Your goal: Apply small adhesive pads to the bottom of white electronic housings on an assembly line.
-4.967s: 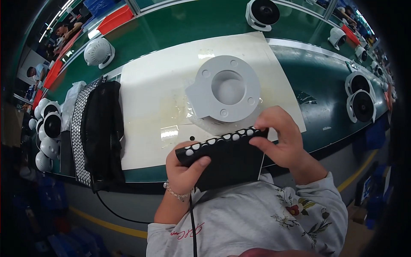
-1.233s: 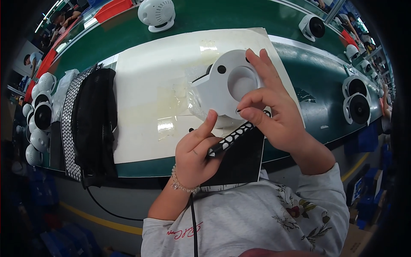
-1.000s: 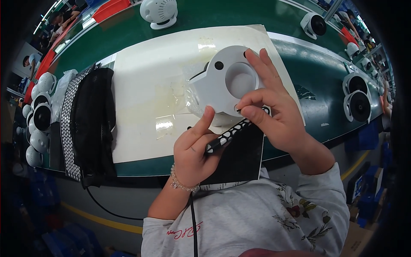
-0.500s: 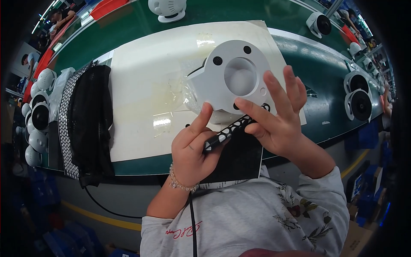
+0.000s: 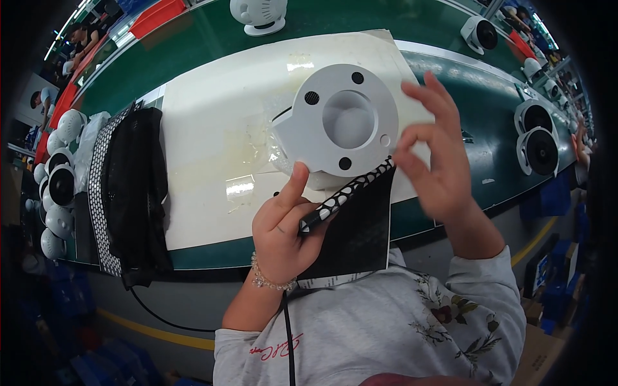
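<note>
so my left hand (image 5: 283, 228) clamps the black dotted sheet (image 5: 351, 228) under the white round housing (image 5: 344, 125); right hand (image 5: 438, 161) hovers near it, fingers apart, nothing visibly applied yet.

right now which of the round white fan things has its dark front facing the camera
The pair at the right table edge: white fans and show dark round fronts; the top-centre one shows only white.

A green table (image 5: 193, 51) carries a white mat (image 5: 212, 128). At its left edge lies a black mesh bundle (image 5: 135, 193) with a dotted strip, beside round white fan-like units (image 5: 58, 186). More such units stand at the far edge (image 5: 259, 13) and at the right (image 5: 537, 135)
</note>
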A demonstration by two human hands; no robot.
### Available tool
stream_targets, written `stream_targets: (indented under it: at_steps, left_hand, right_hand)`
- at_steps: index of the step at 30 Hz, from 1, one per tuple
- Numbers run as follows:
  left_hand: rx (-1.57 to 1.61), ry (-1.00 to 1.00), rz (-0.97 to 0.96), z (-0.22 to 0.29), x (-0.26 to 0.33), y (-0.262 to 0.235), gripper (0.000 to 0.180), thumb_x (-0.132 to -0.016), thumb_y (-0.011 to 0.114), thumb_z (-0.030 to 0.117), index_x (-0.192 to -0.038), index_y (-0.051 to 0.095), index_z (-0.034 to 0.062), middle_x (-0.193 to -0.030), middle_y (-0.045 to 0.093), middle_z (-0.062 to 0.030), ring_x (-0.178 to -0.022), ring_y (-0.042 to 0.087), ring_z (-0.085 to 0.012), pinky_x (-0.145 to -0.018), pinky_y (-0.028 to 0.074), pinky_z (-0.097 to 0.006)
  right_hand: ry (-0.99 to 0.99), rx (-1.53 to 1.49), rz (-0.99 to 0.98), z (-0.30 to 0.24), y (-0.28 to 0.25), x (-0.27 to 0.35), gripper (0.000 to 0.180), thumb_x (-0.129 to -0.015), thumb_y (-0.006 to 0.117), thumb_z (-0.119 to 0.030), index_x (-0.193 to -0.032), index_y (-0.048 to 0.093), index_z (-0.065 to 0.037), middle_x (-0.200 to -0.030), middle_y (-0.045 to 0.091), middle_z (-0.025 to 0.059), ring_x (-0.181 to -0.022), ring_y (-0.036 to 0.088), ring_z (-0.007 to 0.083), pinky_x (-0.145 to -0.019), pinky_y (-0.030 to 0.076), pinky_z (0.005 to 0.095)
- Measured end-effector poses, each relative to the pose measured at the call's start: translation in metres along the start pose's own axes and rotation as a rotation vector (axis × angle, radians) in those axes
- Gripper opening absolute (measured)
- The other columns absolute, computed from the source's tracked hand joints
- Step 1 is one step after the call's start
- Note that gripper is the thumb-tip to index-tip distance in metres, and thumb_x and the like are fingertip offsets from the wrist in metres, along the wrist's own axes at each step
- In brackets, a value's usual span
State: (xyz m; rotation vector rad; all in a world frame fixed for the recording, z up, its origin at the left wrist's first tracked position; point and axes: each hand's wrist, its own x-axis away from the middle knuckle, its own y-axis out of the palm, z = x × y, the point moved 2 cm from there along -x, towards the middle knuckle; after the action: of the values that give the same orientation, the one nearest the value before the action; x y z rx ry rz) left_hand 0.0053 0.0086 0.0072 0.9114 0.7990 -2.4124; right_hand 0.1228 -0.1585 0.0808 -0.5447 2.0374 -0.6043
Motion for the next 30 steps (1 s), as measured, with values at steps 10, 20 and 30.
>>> stream_targets:
  at_steps: [10,20,30]
  left_hand:
    - [-0.001,-0.044,-0.078,0.001,0.001,-0.001,0.025,-0.062,0.068,-0.008,-0.079,0.051,-0.0027,-0.129,0.039,-0.0252,-0.064,0.057,-0.0171,-0.059,0.047,-0.025]
    - [0.005,-0.031,-0.079,0.0,0.002,0.0,0.024,-0.062,0.067,-0.009,-0.078,0.051,-0.0029,-0.129,0.038,-0.025,-0.063,0.058,-0.0178,-0.058,0.047,-0.026]
    - [-0.053,-0.028,-0.105,0.001,0.001,-0.002,0.026,-0.06,0.069,-0.008,-0.079,0.051,-0.0031,-0.129,0.037,-0.0266,-0.066,0.06,-0.0195,-0.059,0.049,-0.026]
  right_hand:
    - [0.026,0.149,-0.219,0.003,-0.005,-0.004,0.009,-0.081,0.056,-0.014,-0.083,0.054,-0.006,-0.132,0.038,0.0161,-0.13,0.019,0.0352,-0.102,0.017,0.0445]
    - [0.089,-0.008,-0.192,0.009,-0.004,-0.007,0.009,-0.079,0.057,-0.014,-0.083,0.055,-0.006,-0.129,0.04,0.017,-0.126,0.026,0.0344,-0.101,0.019,0.0427]
    - [-0.161,0.597,-0.299,-0.017,-0.023,-0.023,0.028,-0.078,0.06,-0.026,-0.097,0.06,-0.006,-0.117,0.053,0.0134,-0.115,0.043,0.0313,-0.096,0.027,0.0405]
